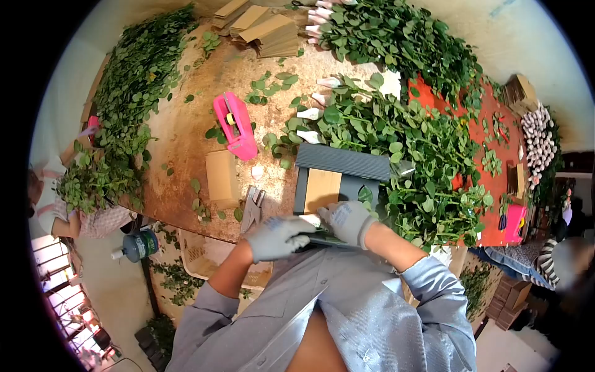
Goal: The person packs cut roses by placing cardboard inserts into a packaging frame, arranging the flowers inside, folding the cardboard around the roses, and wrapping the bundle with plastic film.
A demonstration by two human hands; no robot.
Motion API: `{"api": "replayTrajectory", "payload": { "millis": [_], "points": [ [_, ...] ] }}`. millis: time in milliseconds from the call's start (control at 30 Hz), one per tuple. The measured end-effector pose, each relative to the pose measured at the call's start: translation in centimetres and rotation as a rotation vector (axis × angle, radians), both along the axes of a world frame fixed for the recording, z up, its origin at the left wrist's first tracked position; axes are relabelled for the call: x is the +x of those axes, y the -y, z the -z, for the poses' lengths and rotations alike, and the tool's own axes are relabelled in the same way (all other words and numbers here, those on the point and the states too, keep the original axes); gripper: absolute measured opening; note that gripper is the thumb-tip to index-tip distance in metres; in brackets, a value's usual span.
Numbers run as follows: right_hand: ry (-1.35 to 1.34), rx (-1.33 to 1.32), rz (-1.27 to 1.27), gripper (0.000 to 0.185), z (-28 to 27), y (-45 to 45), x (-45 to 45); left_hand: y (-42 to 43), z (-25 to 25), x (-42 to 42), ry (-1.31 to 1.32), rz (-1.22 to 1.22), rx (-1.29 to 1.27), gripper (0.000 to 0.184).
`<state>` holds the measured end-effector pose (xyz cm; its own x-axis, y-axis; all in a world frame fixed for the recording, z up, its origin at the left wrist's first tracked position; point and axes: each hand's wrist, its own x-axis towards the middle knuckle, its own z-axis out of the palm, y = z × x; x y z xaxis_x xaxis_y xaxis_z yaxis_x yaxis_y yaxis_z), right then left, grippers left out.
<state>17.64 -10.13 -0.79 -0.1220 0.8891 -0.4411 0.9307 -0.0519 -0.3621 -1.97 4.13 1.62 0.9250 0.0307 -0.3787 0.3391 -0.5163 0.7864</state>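
A dark grey ribbed stand (342,162) sits at the table's near edge, with a piece of brown cardboard (323,188) lying in it. My right hand (349,222), in a grey glove, bends its fingers over the cardboard's near end. A pale rose bud (310,220) shows at its fingertips; the stem is mostly hidden. My left hand (279,237), gloved the same way, is just left of the bud, its fingers loosely bent and partly apart. Beside it lies a metal stapler (253,208). Green leaves (365,194) stick out at the stand's right side.
A pink tape dispenser (235,126) and a stack of cardboard pieces (222,178) are on the wooden table (180,136). Leafy rose stems (396,130) with white-wrapped heads spread to the right. More foliage (139,80) is piled at the left, where another person (62,198) stands.
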Motion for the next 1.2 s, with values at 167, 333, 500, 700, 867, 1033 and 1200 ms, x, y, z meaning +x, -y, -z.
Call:
{"api": "replayTrajectory", "payload": {
  "millis": [167,333,500,700,867,1033,1200],
  "points": [
    [-0.073,-0.032,-0.019,0.025,0.1,-0.1,0.1,-2.0,-0.3,1.5,0.009,-0.038,0.287,0.022],
    [-0.12,-0.057,0.032,0.026,0.1,0.0,0.3,-2.4,0.3,3.9,-0.134,0.177,0.331,0.024],
    [-0.188,-0.02,0.084,0.024,0.7,0.4,0.3,-2.7,1.2,4.0,-0.081,0.329,0.428,0.021],
    [-0.211,-0.12,0.037,0.026,-0.1,-0.2,0.8,-3.6,0.5,4.8,-0.166,0.42,0.36,0.022],
    [-0.225,-0.127,0.018,0.032,0.1,-0.4,0.8,-7.1,0.4,3.1,-0.227,0.39,0.419,0.023],
    [-0.171,-0.096,-0.075,0.029,0.6,-0.3,0.5,-9.4,-1.1,-0.4,-0.542,0.249,0.613,0.024],
    [-0.067,-0.04,-0.123,0.023,0.5,-0.3,0.1,-1.8,-1.3,-2.4,0.216,0.111,0.609,0.034]
  ]
}}
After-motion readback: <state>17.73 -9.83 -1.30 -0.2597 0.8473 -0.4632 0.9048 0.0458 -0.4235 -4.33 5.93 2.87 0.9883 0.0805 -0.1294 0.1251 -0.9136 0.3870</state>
